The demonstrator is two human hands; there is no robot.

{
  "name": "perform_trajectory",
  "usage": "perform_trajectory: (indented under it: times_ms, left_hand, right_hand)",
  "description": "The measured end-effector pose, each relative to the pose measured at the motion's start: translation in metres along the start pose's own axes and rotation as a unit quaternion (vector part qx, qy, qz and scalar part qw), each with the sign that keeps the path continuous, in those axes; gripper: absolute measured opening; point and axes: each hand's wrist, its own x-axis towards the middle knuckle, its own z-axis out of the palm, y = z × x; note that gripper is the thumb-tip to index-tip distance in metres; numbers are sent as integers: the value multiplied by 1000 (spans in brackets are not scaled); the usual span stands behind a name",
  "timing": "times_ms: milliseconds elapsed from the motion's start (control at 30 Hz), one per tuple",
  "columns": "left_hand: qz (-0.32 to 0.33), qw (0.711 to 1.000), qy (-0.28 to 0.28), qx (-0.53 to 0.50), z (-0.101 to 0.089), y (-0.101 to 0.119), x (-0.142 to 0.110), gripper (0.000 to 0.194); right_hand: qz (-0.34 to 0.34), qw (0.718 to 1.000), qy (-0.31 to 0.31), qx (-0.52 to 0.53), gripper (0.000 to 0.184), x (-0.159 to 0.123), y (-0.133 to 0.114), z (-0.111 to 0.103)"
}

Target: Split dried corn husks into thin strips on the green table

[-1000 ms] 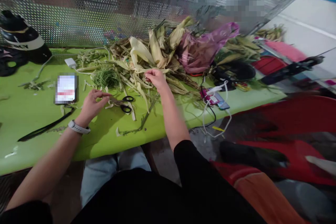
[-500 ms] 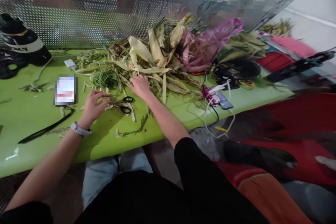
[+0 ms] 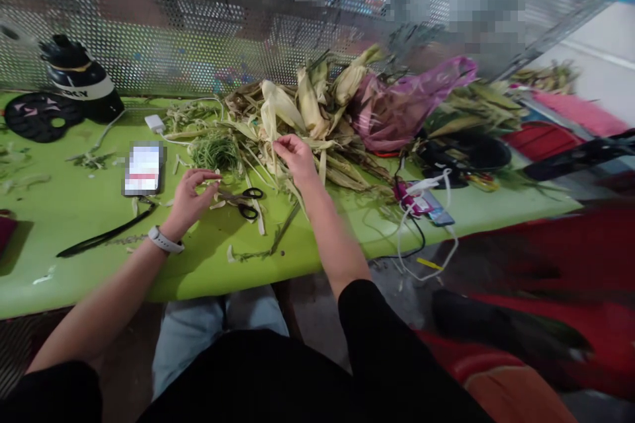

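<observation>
1. Right grip (image 3: 296,160): thumb and forefinger drawn nearly together at the drooping end of the pale husk (image 3: 282,104); whether pinching or only touching, cannot tell.
2. Pale husk: just beyond the right fingertips, bent over, on the front of the husk pile (image 3: 347,170).
3. Left grip (image 3: 191,198): half curled, gap between thumb and fingers; any scrap at the fingertips too small to tell.
4. Scissors (image 3: 239,199): flat on the green surface (image 3: 203,277), black handles to the right, blade end just beside the left thumb; between the two grips, nearer the left.
5. Green shreds (image 3: 217,151): heaped beyond the left fingertips, beside the husk pile.
6. Phone (image 3: 142,170): screen lit, left of the left grip, apart.
7. Purple bag (image 3: 387,112): right of the pale husk, against the pile.
8. Bottle (image 3: 82,86): black, pale-banded, far left.
</observation>
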Motion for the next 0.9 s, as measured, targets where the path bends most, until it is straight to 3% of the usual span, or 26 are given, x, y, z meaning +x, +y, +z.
perform_trajectory:
  times_ms: [133, 200, 333, 433, 667, 767, 900]
  left_hand:
    - [-22, 992, 2, -123, -2, 12, 0, 28]
    - [-21, 986, 0, -163, -2, 20, -1, 31]
    - [-28, 973, -14, -228, 1, 29, -3, 30]
    - [-48, 970, -11, -239, 3, 28, -6, 30]
    - [-19, 978, -134, -156, 10, 23, -16, 26]
    - [-36, 974, -157, -157, 10, 22, -16, 28]
    - [-88, 945, -218, -229, 5, 18, -12, 30]
  right_hand:
    - [3, 994, -90, 62, 29, -25, -36, 12]
    - [3, 982, -181, 46, 25, -42, -49, 23]
    - [15, 961, -278, 5, 23, -68, -55, 45]
    - [12, 955, -292, -50, 22, -74, -53, 50]
    - [-12, 957, -234, -168, 39, -74, -56, 54]
    - [-3, 965, -231, -126, 45, -73, -51, 57]
    - [63, 954, -294, 3, 46, -66, -44, 53]
